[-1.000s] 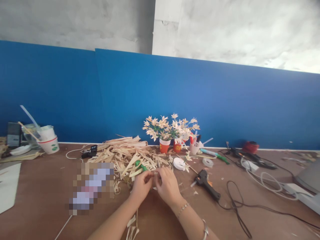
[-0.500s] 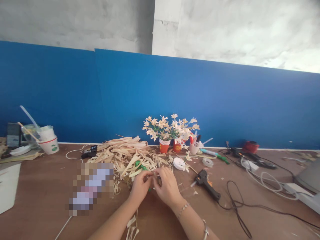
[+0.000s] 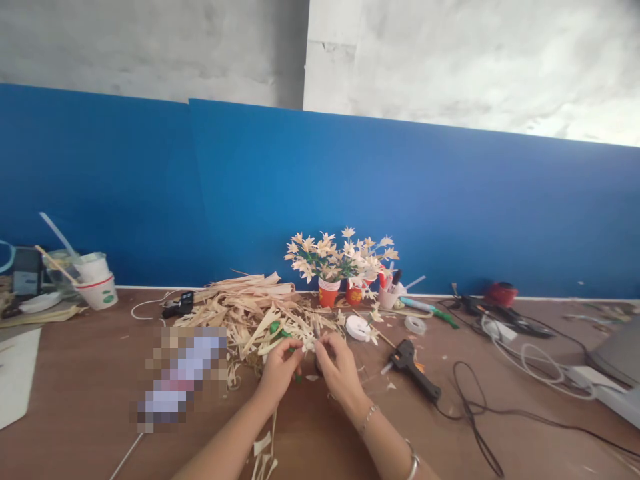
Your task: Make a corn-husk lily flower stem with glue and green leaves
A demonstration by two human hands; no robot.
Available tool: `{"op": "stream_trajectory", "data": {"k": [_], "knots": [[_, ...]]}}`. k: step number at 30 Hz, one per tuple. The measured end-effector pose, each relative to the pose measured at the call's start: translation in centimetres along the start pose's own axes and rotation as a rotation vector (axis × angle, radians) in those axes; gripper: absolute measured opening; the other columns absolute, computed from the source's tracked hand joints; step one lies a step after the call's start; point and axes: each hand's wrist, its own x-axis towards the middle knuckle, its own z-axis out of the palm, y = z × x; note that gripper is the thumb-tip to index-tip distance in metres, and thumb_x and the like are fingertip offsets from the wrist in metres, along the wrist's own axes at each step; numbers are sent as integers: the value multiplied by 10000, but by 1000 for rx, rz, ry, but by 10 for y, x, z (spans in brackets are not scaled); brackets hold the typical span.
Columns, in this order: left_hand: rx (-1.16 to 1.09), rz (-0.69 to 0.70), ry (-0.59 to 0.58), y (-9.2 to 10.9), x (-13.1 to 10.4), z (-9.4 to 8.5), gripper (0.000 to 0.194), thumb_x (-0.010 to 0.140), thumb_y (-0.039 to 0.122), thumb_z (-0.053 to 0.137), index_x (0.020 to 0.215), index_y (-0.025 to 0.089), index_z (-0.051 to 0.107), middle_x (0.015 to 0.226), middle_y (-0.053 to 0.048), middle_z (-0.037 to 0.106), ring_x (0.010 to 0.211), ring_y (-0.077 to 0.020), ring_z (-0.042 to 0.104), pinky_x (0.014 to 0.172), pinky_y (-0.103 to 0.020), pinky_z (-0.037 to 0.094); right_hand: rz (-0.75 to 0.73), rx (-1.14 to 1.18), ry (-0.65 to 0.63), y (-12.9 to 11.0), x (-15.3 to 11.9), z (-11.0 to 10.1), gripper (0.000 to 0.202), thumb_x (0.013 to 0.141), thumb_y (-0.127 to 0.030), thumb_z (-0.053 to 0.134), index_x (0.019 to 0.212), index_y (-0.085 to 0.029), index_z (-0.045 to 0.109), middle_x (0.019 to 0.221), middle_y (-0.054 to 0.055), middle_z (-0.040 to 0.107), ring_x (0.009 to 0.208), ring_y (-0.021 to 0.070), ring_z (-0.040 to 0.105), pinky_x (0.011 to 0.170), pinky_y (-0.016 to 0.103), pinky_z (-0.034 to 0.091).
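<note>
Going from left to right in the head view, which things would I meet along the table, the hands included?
White sheet, red-rimmed white cup, small black device, left hand, small pale flower, right hand, black glue gun, red object, long white block.

The flower (image 3: 309, 343) looks papery and matt; the strips (image 3: 260, 288), dry, fibrous and rough-edged. Bench (image 3: 90, 380): smooth, wood-like, faintly sheened. Glue gun (image 3: 420, 377): matt plastic. Bangle (image 3: 415, 460): polished metal. Panel (image 3: 350, 180): smooth, matt. Wall (image 3: 475, 60): blotchy plaster.
</note>
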Motion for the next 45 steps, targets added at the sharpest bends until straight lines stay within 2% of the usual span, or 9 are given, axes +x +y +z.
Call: {"op": "stream_trajectory", "data": {"k": [9,15,25,34,45], "knots": [[25,11,-34,0,-1,1,217,639,360,631,709,172,550,405,81,451,387,-91,424,401,-194,299,29,138,-48,-1,0,3,160,787,-195,458,630,-183,484,620,-20,493,590,118,469,551,216,374],[30,35,-45,0,-2,1,181,629,308,632,715,168,559,437,72,475,411,-90,430,417,-196,310,34,129,-55,-1,0,2,162,781,-194,461,621,-182,481,619,-20,495,594,120,474,556,217,373],[14,-12,-27,0,-1,0,244,604,368,656,698,164,562,439,69,467,411,-91,423,407,-197,293,-9,110,-41,-1,1,1,153,760,-162,468,608,-180,485,616,-18,505,591,117,465,554,218,369],[13,3,-13,3,-2,0,165,602,294,638,653,168,545,418,75,451,412,-89,409,418,-193,289,-15,112,-80,-3,0,0,158,764,-156,460,608,-182,476,629,-15,503,616,126,484,581,227,373],[-2,8,-13,5,-2,0,158,613,299,626,648,163,553,425,73,446,418,-89,401,423,-194,288,-29,118,-82,-2,-1,0,147,761,-150,459,617,-183,469,644,-12,503,633,127,478,600,233,373]]}}
